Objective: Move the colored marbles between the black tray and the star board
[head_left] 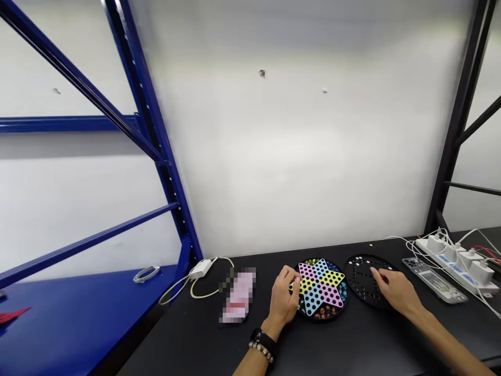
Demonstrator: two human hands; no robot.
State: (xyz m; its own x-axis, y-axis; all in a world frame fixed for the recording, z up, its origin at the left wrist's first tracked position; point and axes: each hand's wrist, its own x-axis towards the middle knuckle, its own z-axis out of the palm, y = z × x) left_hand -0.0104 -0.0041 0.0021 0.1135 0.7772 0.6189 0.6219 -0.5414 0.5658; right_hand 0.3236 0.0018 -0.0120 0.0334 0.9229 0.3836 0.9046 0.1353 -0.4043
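A round Chinese checkers board (321,295), with a pink, blue and yellow star full of holes, lies on the black table. Small coloured pieces, orange ones (325,313) and blue ones among them, fill the pockets between its points. My left hand (284,296) is at the board's left edge with its fingers curled; what they hold, if anything, is hidden. To the right lies a round black disc (362,287) with holes and several white dots. Over its right side, my right hand (397,290) has fingers and thumb drawn together; anything between them is too small to make out.
A pixelated pink item (238,296) and a white adapter (201,268) with a cable lie to the left. On the right are a phone (434,280) and a white power strip (456,265) with plugs and cords. Blue shelf posts (156,125) stand left, against a white wall.
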